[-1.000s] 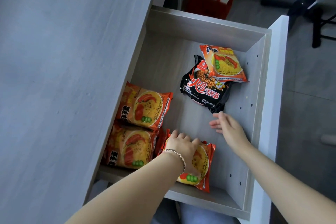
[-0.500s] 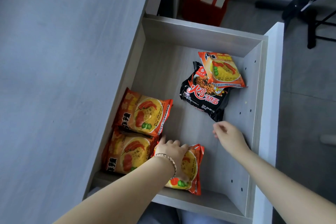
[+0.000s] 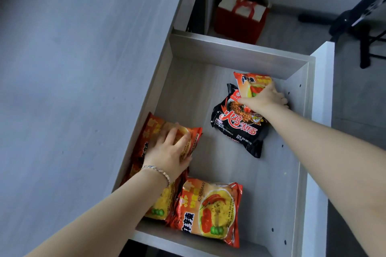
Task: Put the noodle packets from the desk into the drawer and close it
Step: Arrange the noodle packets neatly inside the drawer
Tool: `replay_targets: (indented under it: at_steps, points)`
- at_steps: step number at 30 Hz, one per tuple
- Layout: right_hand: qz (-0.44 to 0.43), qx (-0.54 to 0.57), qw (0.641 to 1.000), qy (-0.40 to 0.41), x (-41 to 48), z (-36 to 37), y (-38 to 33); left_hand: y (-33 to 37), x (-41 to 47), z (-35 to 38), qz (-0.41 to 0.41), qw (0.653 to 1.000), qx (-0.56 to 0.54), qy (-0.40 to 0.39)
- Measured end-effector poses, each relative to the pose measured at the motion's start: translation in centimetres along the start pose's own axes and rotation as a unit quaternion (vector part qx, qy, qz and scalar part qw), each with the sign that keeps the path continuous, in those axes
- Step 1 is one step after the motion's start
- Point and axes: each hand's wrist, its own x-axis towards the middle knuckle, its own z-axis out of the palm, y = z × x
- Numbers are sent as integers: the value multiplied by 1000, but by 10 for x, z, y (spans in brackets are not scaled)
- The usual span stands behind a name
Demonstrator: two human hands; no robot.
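Note:
The grey drawer (image 3: 234, 54) stands pulled out, with several noodle packets inside. My left hand (image 3: 169, 150) lies fingers spread on an orange packet (image 3: 154, 129) at the drawer's left side; another orange packet (image 3: 160, 208) sits partly under my forearm. A third orange packet (image 3: 208, 210) lies free at the near end. My right hand (image 3: 265, 98) grips the far orange packet (image 3: 248, 83), which rests on a black packet (image 3: 238, 125) near the right wall. The desk top (image 3: 83, 69) to the left shows no packets.
The drawer's white front panel (image 3: 321, 110) runs along the right. A red gift bag (image 3: 240, 16) stands on the floor beyond the drawer. A black stand's legs (image 3: 359, 27) are at the far right.
My left hand left the near packet and moved up onto the left orange packet. My right hand reached forward from the drawer's middle and took hold of the far orange packet.

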Motion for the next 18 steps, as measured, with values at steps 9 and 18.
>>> replay_targets:
  at_steps: [9,18]
  points:
    - [-375,107,898,-204,-74,2,55,-16,-2,3,-32,996,-71,-53]
    - [-448,-183,865,-130,-99,59,68,-14,-2,2,-43,995,-70,-57]
